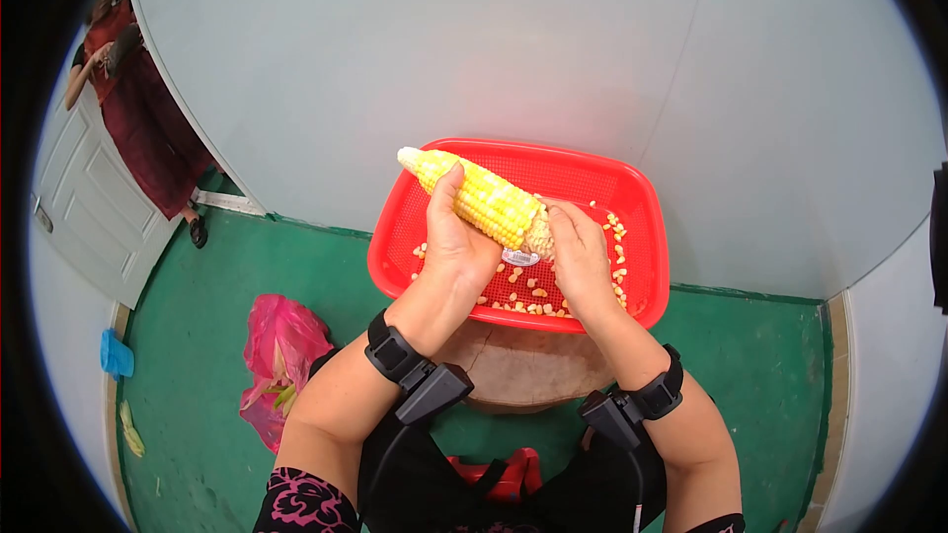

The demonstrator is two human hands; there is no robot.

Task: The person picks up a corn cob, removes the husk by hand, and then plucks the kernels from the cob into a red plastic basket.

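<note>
A yellow ear of corn (479, 195) is held slantwise above a red plastic basket (647, 227), its pale tip pointing up and left. My left hand (459, 242) wraps around its middle from below, thumb along the top. At the lower right end, where a band of kernels is gone and the bare cob shows, my right hand (581, 255) grips the ear with fingers and thumb. Loose corn kernels (533, 308) lie scattered on the basket's mesh floor, mostly along the near and right sides. A small white label is partly hidden beneath the ear.
The basket rests on a round wooden stump (523, 365). To the left on the green floor lies a pink plastic bag (281, 336) with husks inside. A blue container (116, 353) and a husk piece (130, 429) are farther left. Another person (143, 109) stands by the white door.
</note>
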